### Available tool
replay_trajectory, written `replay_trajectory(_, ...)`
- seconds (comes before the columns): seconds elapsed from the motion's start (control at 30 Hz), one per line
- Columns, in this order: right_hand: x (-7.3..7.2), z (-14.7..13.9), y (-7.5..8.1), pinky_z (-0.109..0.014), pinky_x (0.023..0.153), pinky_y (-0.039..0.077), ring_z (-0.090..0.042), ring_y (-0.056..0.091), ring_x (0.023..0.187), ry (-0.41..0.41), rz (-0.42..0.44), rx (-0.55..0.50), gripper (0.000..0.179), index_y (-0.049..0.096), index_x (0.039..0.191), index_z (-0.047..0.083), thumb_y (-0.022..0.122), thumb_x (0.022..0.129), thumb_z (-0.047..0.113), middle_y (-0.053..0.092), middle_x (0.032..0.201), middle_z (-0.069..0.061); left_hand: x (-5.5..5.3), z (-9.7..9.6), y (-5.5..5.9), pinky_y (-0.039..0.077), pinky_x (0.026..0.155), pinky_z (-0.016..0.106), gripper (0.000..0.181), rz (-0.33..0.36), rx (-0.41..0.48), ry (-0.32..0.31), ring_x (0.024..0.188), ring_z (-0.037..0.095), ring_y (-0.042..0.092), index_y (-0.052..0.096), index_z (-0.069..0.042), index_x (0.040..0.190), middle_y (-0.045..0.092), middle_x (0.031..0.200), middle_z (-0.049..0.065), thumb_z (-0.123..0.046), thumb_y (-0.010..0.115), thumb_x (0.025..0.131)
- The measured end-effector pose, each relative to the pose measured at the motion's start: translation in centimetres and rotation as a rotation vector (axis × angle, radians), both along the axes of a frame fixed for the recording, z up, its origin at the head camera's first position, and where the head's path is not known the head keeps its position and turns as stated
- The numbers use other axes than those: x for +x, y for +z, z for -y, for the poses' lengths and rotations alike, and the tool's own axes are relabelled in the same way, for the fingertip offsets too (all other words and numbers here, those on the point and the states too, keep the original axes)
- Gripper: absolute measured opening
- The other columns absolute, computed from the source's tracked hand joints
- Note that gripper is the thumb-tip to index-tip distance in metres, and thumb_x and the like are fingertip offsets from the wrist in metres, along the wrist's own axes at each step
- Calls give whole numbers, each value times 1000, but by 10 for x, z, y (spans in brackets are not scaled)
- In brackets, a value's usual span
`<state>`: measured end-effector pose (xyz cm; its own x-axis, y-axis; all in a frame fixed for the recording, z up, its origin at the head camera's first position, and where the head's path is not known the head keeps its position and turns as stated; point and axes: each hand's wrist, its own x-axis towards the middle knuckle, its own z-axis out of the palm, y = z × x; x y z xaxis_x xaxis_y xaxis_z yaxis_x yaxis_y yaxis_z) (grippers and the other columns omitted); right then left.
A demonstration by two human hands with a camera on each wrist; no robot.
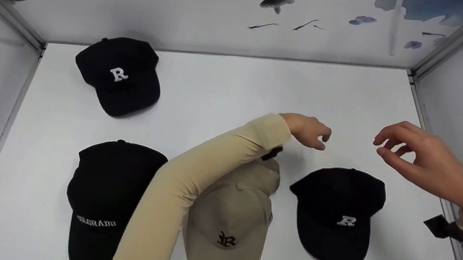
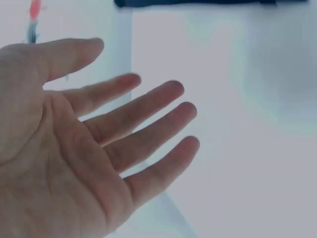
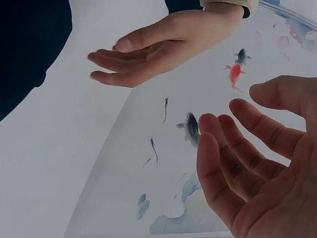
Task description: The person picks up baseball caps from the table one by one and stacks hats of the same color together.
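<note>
In the head view my left hand (image 1: 307,131) reaches across above the table, its fingers loosely bent and holding nothing. My right hand (image 1: 420,158) hovers to its right, also holding nothing, above and beyond a black cap (image 1: 334,209) with a white R. Below the left forearm lies a beige cap (image 1: 228,226) with a dark monogram; a second beige cap (image 1: 268,172) shows partly behind it. The left wrist view shows the left hand (image 2: 94,134) with spread fingers. In the right wrist view the right hand (image 3: 262,158) is relaxed, and a dark cap (image 3: 34,49) shows at the left.
A dark cap with a white R (image 1: 118,76) lies at the table's back left. Nearer is a black cap (image 1: 108,185) lettered COLORADO, partly covered by the left sleeve (image 1: 178,181). White panels (image 1: 212,12) printed with fish enclose the white table (image 1: 229,84) at the back and sides.
</note>
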<state>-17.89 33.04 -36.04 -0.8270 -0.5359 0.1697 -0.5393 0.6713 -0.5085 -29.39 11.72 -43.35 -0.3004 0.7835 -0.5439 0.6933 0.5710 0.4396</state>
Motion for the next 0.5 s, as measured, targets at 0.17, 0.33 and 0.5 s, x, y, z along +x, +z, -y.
replay_trajectory(0.17,-2,5,-5,-12,71,44,-2,58,80,40,23,-6,28,64,100,10,66,82,-12,60,99,4,-26,67,11,32,105,33,41,11,24,98,131,26,40,46,-3,138,44,143,13,-25,41,104)
replay_trajectory(0.33,-2,8,-12,-13,72,44,-2,59,82,57,54,-3,29,63,102,11,66,83,-11,60,100,7,-53,163,4,31,106,41,41,6,-3,343,131,32,39,47,-1,136,43,143,18,-23,41,103)
replay_trajectory(0.5,-1,7,-20,-13,73,44,-3,60,84,51,87,-17,31,62,104,12,66,84,-11,59,100,9,-71,258,-10,35,102,46,42,62,15,692,128,34,41,45,1,135,43,141,21,-22,41,101)
